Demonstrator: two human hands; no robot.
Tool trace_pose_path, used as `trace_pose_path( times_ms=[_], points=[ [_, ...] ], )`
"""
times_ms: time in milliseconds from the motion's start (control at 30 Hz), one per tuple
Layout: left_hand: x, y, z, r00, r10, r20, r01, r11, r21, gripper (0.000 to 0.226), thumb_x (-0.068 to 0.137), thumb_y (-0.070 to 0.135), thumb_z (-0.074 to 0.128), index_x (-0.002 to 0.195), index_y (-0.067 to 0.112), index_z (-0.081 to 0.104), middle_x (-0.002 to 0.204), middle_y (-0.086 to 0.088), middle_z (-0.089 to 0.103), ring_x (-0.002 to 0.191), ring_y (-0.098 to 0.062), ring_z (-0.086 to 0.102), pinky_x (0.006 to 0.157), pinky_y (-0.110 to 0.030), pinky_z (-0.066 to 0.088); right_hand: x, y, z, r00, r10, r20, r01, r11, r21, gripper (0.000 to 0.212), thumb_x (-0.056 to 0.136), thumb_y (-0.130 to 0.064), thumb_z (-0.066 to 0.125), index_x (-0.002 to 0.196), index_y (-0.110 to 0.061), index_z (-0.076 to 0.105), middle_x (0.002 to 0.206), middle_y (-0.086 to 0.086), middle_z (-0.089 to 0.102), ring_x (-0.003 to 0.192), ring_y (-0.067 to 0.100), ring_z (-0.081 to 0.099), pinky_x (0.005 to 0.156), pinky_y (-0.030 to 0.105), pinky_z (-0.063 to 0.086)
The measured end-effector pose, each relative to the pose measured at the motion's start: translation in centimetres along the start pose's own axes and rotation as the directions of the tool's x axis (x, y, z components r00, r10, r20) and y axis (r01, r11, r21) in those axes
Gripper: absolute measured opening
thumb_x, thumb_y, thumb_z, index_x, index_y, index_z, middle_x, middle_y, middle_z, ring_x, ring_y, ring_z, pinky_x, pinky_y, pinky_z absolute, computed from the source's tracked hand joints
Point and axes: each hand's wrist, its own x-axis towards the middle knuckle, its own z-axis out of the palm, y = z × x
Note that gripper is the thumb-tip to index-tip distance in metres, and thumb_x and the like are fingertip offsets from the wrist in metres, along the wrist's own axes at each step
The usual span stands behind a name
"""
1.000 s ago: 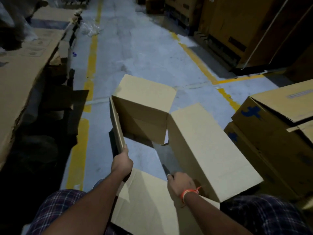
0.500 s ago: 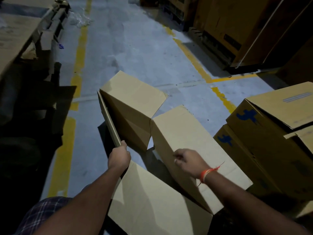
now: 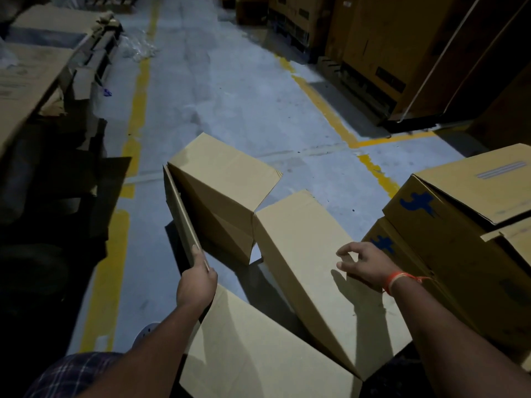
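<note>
An unfolded plain cardboard box (image 3: 304, 254) lies half-formed on the grey floor in front of me, its panels angled apart. My left hand (image 3: 196, 282) grips the edge of its upright left flap (image 3: 181, 214). A far flap (image 3: 224, 170) tilts up behind it, and a near panel (image 3: 258, 354) lies by my legs. My right hand (image 3: 365, 265), with an orange thread on the wrist, hovers above the right panel with loosely curled fingers, holding nothing.
Stacked cardboard boxes with blue marks (image 3: 459, 225) stand close on the right. Flattened cardboard sheets (image 3: 31, 76) pile up on the left beside dark shapes. Tall cartons on pallets (image 3: 388, 53) line the far right. Yellow lines (image 3: 138, 104) run along the floor aisle.
My right hand left the box's near inner edge and moved right and up over the right panel. The left hand kept its grip on the flap; the box tilted slightly.
</note>
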Motion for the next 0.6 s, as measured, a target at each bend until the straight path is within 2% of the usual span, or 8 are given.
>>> trace_pose_path(
  times_ms=[67,167,233,300,400,467,533,600],
  points=[
    [0.2,0.0,0.3,1.0,-0.01,0.002,0.01,0.997,-0.075,0.076,0.106,0.034,0.049,0.162,0.015,0.002,0.089,-0.007,0.067,0.064,-0.012,0.06,0.052,-0.021,0.046,-0.6,-1.3,-0.7,0.998,-0.019,-0.055,0.026,0.99,0.142,0.012,0.083,-0.034,0.08,0.092,-0.031,0.074,0.105,-0.012,0.07,0.103,0.007,0.064,0.086,0.03,0.048],
    [1.0,-0.4,1.2,0.995,0.067,0.076,-0.049,0.972,-0.228,0.076,0.104,0.039,0.052,0.163,0.015,0.01,0.112,-0.011,0.071,0.1,-0.027,0.069,0.084,-0.036,0.057,-1.1,-3.0,-1.0,0.996,-0.084,0.042,0.074,0.977,0.199,0.007,0.087,-0.021,0.077,0.087,-0.026,0.073,0.092,-0.005,0.074,0.085,0.007,0.068,0.08,0.029,0.054],
    [1.5,-0.5,1.4,0.982,0.129,0.136,-0.083,0.951,-0.298,0.072,0.105,0.038,0.051,0.163,0.015,0.016,0.125,-0.014,0.069,0.117,-0.03,0.065,0.097,-0.036,0.052,-1.4,-3.9,-0.3,0.983,-0.136,0.12,0.116,0.98,0.159,0.013,0.088,-0.013,0.072,0.083,-0.024,0.073,0.092,-0.004,0.075,0.089,0.01,0.069,0.084,0.03,0.053],
    [1.7,-0.4,1.4,0.963,0.183,0.198,-0.103,0.929,-0.355,0.065,0.107,0.032,0.048,0.162,0.013,0.021,0.141,-0.012,0.061,0.131,-0.025,0.057,0.098,-0.026,0.044,-1.6,-4.4,1.1,0.975,-0.15,0.164,0.13,0.984,0.125,0.015,0.088,-0.011,0.07,0.083,-0.025,0.074,0.094,-0.006,0.075,0.093,0.01,0.068,0.088,0.029,0.052],
    [2.2,-0.5,1.2,0.933,0.203,0.298,-0.06,0.903,-0.426,0.058,0.109,0.028,0.045,0.162,0.018,0.023,0.155,-0.006,0.047,0.141,-0.019,0.046,0.102,-0.02,0.033,-1.8,-5.0,3.0,0.975,-0.14,0.172,0.12,0.986,0.117,0.011,0.085,-0.014,0.072,0.081,-0.025,0.073,0.09,-0.009,0.074,0.09,0.008,0.068,0.088,0.029,0.053],
    [2.6,-0.9,1.1,0.919,0.199,0.341,-0.032,0.899,-0.437,0.058,0.108,0.031,0.046,0.161,0.023,0.025,0.156,-0.003,0.047,0.142,-0.018,0.044,0.106,-0.022,0.032,-1.9,-5.3,3.9,0.975,-0.119,0.185,0.098,0.988,0.117,0.011,0.085,-0.013,0.072,0.079,-0.023,0.072,0.087,-0.01,0.074,0.085,0.005,0.068,0.083,0.027,0.054],
    [2.8,-1.4,1.2,0.917,0.188,0.351,-0.034,0.916,-0.4,0.068,0.101,0.051,0.049,0.161,0.029,0.025,0.153,-0.001,0.051,0.141,-0.019,0.046,0.112,-0.03,0.036,-2.1,-5.6,4.4,0.973,-0.121,0.197,0.101,0.989,0.109,0.014,0.085,-0.01,0.071,0.077,-0.021,0.072,0.085,-0.012,0.074,0.082,0.001,0.067,0.079,0.024,0.051],
    [2.9,-1.9,1.3,0.934,0.127,0.333,-0.002,0.936,-0.352,0.09,0.081,0.081,0.047,0.159,0.042,0.023,0.149,0.005,0.055,0.139,-0.023,0.048,0.115,-0.049,0.036,-2.1,-5.7,4.5,0.973,-0.127,0.191,0.111,0.99,0.091,0.015,0.085,-0.007,0.071,0.077,-0.021,0.072,0.083,-0.014,0.074,0.08,0.0,0.066,0.078,0.023,0.05]
  ],
)
